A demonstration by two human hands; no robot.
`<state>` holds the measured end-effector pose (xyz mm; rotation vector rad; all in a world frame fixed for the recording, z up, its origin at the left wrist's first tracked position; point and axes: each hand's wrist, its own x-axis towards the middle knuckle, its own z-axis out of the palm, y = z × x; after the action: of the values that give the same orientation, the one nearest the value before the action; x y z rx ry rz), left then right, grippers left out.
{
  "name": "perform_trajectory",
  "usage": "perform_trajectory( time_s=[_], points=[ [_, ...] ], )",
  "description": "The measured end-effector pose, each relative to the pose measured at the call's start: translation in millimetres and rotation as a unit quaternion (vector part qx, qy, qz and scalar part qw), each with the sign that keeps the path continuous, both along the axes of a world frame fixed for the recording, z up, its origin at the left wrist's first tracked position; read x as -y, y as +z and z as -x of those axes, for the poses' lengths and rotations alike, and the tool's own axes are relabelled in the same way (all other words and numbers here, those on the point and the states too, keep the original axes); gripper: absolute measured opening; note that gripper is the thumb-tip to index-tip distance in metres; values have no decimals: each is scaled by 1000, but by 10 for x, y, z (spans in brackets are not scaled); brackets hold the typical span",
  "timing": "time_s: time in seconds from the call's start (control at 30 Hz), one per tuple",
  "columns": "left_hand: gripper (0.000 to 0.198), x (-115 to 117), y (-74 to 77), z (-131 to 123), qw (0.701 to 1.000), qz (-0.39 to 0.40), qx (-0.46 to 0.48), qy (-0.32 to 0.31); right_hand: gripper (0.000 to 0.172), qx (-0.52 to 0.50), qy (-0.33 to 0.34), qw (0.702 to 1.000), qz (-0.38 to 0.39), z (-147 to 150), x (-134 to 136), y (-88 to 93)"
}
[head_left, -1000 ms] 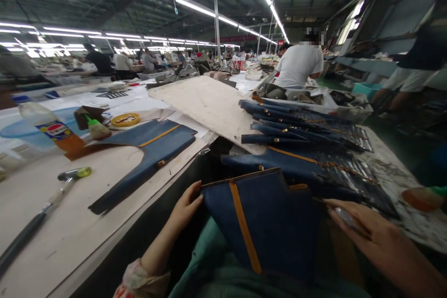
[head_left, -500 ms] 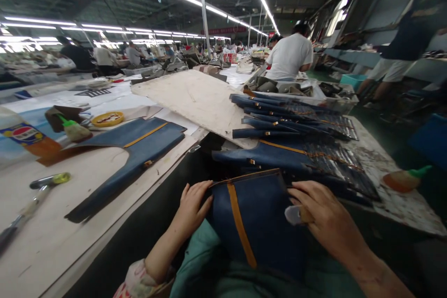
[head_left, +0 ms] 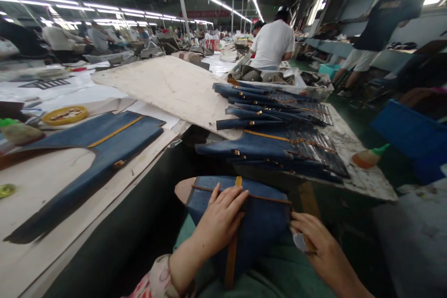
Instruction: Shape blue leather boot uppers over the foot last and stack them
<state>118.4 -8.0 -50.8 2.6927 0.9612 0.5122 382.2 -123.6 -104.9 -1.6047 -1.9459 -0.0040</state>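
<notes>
A blue leather piece (head_left: 265, 228) with a mustard strip and a brown seam line lies over my green-covered lap. My left hand (head_left: 220, 219) rests on top of it, fingers stretched out flat across the seam. At the piece's right edge, my right hand (head_left: 319, 242) pinches the leather with its fingertips. Tucked in that same hand is a small tool (head_left: 299, 241) with a pale rounded end; its handle is mostly hidden by the fingers. A pinkish-tan flap (head_left: 184, 190) sticks out at the piece's left end.
Another blue leather piece (head_left: 115, 142) lies on the left worktable (head_left: 63, 186). Several stacked blue pieces (head_left: 272, 144) lie on the right bench, with a glue bottle (head_left: 369, 156) beside them. A yellow dish (head_left: 65, 114) sits back left. A person in white (head_left: 274, 44) is further off.
The leather piece has been turned or folded, now showing a seam line and tan flap. My left hand moved from its left edge onto its top. The view has swung rightward.
</notes>
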Motion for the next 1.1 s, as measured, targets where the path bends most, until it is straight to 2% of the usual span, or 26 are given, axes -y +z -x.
perform_trajectory(
  time_s=[0.23,0.5,0.67,0.77,0.83,1.0,1.1],
  points=[
    [44,36,-92,-270,996,-55,-29,-59,19,-31,-10,999,-1,122,31,74],
    [41,102,-168,-192,992,-100,-37,-74,22,-34,-20,999,0,185,98,61],
    [35,156,-109,-257,997,-67,-12,-38,16,-38,-4,999,-27,222,95,160],
    [23,180,-46,-385,999,-40,-24,3,17,-29,-2,1000,-6,219,96,184],
    [21,191,-21,-470,998,-43,-41,9,20,-21,-12,1000,9,225,106,160],
    [30,230,-85,-608,993,-93,-55,-43,31,-38,-24,999,8,275,153,10],
    [38,264,-160,-665,989,-111,-64,-69,31,-58,-18,998,28,184,152,35]
  ],
)
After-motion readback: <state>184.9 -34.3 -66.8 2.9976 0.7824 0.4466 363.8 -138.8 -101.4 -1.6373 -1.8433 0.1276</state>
